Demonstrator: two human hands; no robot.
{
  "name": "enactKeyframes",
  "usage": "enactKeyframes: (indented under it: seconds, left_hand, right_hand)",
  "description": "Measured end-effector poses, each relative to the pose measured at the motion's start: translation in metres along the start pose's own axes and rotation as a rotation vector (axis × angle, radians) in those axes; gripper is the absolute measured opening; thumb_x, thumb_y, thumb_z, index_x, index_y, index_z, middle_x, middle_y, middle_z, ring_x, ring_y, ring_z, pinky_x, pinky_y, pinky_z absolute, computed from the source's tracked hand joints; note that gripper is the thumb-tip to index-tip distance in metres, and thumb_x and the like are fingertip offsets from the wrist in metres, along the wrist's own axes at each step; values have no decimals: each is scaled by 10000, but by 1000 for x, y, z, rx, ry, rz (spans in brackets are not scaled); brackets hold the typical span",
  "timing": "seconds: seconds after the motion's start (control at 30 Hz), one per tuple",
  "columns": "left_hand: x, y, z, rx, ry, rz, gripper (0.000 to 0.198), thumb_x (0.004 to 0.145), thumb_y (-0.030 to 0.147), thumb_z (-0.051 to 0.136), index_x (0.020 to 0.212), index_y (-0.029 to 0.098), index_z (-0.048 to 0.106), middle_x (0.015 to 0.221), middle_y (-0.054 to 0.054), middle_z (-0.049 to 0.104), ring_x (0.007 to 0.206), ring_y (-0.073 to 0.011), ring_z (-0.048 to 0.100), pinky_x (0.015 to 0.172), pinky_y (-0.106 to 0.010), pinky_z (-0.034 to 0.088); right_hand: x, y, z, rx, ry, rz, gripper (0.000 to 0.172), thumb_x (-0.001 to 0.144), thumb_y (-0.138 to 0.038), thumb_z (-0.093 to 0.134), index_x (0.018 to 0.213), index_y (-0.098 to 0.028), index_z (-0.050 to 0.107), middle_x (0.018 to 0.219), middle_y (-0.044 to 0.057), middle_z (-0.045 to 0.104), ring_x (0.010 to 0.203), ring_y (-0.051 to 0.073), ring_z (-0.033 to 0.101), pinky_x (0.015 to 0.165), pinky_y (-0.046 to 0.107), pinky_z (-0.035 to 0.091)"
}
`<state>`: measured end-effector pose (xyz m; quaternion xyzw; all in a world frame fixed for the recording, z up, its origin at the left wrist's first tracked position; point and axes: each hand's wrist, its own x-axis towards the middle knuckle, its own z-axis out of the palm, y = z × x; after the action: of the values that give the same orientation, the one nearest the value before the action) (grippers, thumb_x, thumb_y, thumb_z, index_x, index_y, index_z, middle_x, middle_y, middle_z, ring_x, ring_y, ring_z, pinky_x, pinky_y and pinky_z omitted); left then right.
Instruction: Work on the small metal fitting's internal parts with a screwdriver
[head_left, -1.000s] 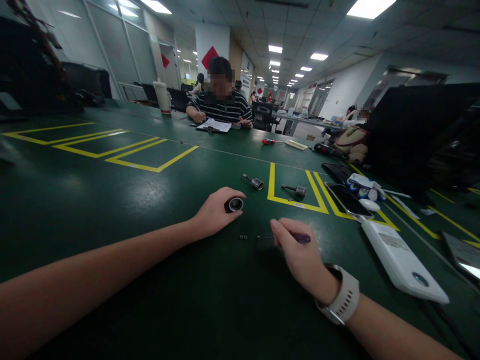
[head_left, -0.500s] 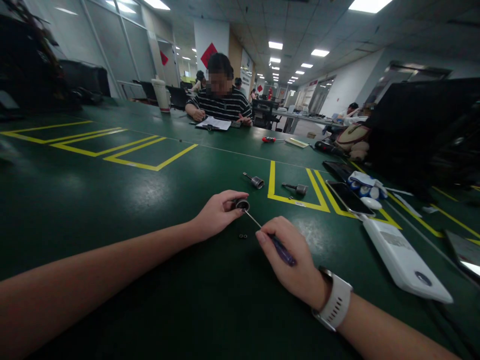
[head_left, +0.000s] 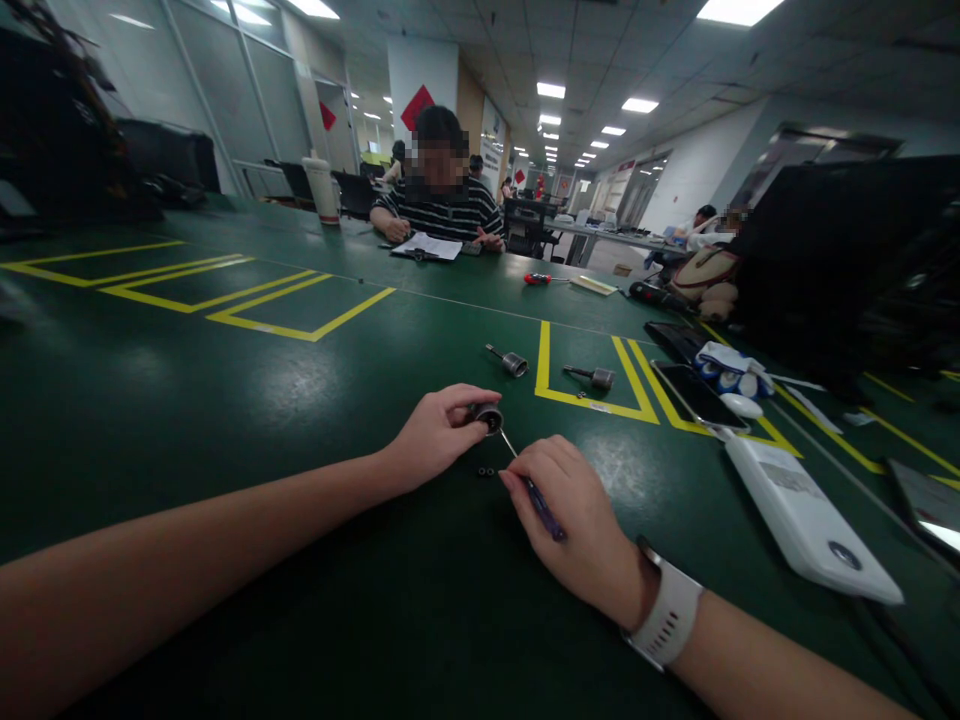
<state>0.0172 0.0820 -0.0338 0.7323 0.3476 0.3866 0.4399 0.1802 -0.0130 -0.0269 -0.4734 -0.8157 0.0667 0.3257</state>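
Observation:
My left hand [head_left: 435,435] pinches a small dark metal cylinder [head_left: 488,417] just above the green table [head_left: 247,400]. My right hand [head_left: 574,520] is closed round a thin screwdriver with a purple handle [head_left: 541,505]. Its metal shaft points up and left, and the tip meets the cylinder's open end. Two tiny dark screws [head_left: 486,471] lie on the table between my hands. A white watch [head_left: 670,608] sits on my right wrist.
Two more metal cylinders [head_left: 514,363] [head_left: 600,378] lie near a yellow-taped box [head_left: 592,375]. At the right are a white power bank [head_left: 806,520], phones [head_left: 694,395] and a dark bag. A person in a striped shirt [head_left: 442,205] sits across the table with papers.
My right hand lifted the screwdriver from the table and brought its tip into the cylinder. My left hand turned the cylinder slightly right, towards the tool.

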Motion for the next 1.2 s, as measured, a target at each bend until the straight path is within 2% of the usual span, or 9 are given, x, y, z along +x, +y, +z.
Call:
enactKeyframes:
  seconds: [0.3,0.53,0.77,1.03,1.2]
  left_hand:
    - [0,-4,1,-77,38,-69,334,704,118,581,1033,139,634,1119,-87,629,1026,-212,601,933,-411,472]
    - [1,4,2,-215,54,-206,361,708,91,569,1066,111,611,1056,-85,657,926,-200,644,904,-414,495]
    - [1,5,2,-292,69,-260,326,728,85,553,1046,114,620,1017,-71,665,914,-188,646,902,-397,503]
    - [0,7,4,-310,74,-275,351,708,44,540,1035,127,635,1053,-71,659,922,-187,643,902,-399,504]
    - [0,8,4,-296,82,-276,368,703,38,547,1051,121,630,1045,-80,664,930,-198,645,907,-400,497]
  right_hand:
    - [0,3,1,158,24,-5,88,873,-167,468,810,-176,528,785,33,558,739,156,492,668,306,406]
    - [2,7,0,317,73,90,100,867,-187,486,783,-182,540,767,17,555,725,145,517,656,291,419]
    - [4,9,-1,394,73,143,118,875,-239,487,793,-187,555,758,12,553,704,138,522,643,282,432]
    - [1,6,0,279,77,56,89,880,-194,468,832,-190,543,806,28,568,740,148,520,669,298,438]
    - [0,1,0,130,23,-25,80,877,-167,464,863,-171,544,840,51,583,774,162,516,687,308,437]
